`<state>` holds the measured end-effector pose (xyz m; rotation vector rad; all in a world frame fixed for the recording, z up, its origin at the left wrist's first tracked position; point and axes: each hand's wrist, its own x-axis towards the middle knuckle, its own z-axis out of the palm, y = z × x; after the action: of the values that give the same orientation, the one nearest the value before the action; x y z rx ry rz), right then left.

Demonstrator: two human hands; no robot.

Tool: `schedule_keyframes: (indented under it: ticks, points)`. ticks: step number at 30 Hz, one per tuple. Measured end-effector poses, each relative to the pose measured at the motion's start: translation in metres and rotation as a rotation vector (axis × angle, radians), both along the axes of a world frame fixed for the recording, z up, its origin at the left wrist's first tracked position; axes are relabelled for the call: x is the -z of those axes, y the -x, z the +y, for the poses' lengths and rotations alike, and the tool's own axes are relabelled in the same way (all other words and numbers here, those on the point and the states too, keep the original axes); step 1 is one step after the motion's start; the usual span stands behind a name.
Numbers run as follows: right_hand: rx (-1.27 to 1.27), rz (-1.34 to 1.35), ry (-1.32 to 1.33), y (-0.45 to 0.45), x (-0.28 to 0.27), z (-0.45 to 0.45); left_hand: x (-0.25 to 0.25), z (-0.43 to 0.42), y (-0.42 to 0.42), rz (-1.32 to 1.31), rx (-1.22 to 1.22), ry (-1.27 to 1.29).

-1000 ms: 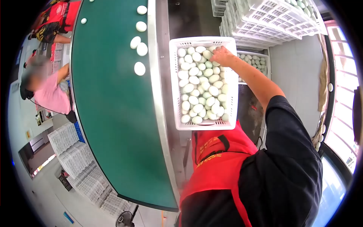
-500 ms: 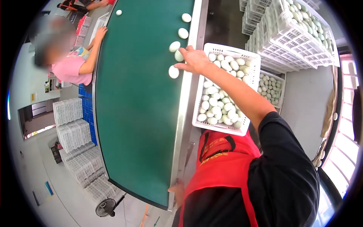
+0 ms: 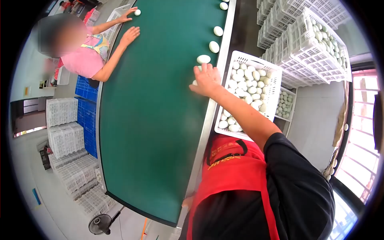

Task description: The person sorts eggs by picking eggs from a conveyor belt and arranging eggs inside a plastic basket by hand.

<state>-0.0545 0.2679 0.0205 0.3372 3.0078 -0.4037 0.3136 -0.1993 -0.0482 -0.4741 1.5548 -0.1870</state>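
My right hand (image 3: 206, 80) reaches over the green belt (image 3: 156, 120) near its metal edge. Its fingers curl down over white eggs; one egg (image 3: 195, 83) peeks out beside the thumb, and another is mostly covered by the fingertips. Just beyond the fingertips lies a further egg (image 3: 203, 59), with several more in a line up the belt edge. Beneath my forearm stands a white plastic crate (image 3: 276, 86) full of pale eggs. At the belt's lower edge, my left hand (image 3: 187, 201) shows only in part, its fingers hidden.
Across the belt, a person in a pink shirt (image 3: 78, 60) has both hands over it, near a lone egg (image 3: 137, 12). Stacked white crates (image 3: 296, 56), some holding eggs, stand at right. Blue crates (image 3: 86, 120) and a black fan (image 3: 100, 224) are at left.
My right hand has closed from spread fingers over the eggs. The other person's hands have come further over the belt. The view has shifted, so the belt and crate sit further right.
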Motion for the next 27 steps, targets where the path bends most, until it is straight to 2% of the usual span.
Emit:
schedule_keyframes:
  ticks: [2, 6, 9, 13, 15, 20, 23, 27]
  points:
    - [0.105, -0.043, 0.021, -0.001, 0.003, 0.000, 0.004, -0.004, 0.005, -0.020, 0.025, -0.010]
    - [-0.096, 0.088, 0.148, -0.014, 0.025, -0.020, 0.012, -0.011, 0.013, -0.061, 0.096, -0.033]
    - [-0.204, 0.251, 0.089, -0.028, 0.034, -0.058, 0.016, -0.017, 0.019, -0.078, 0.129, -0.042]
    - [-0.219, 0.295, 0.111, -0.029, 0.043, -0.085, 0.015, -0.021, 0.016, -0.079, 0.132, -0.037]
    - [-0.236, 0.314, 0.197, -0.025, 0.050, -0.085, 0.016, -0.019, 0.012, -0.067, 0.113, -0.030]
    - [-0.237, 0.601, 0.340, -0.033, 0.040, -0.043, 0.010, -0.013, -0.006, -0.081, 0.101, 0.001]
    - [-0.144, 0.370, 0.340, -0.043, 0.017, -0.012, 0.010, -0.004, -0.012, -0.093, 0.144, 0.018]
    - [-0.050, 0.318, 0.301, -0.042, 0.018, 0.012, 0.006, 0.007, -0.013, -0.086, 0.182, 0.046]
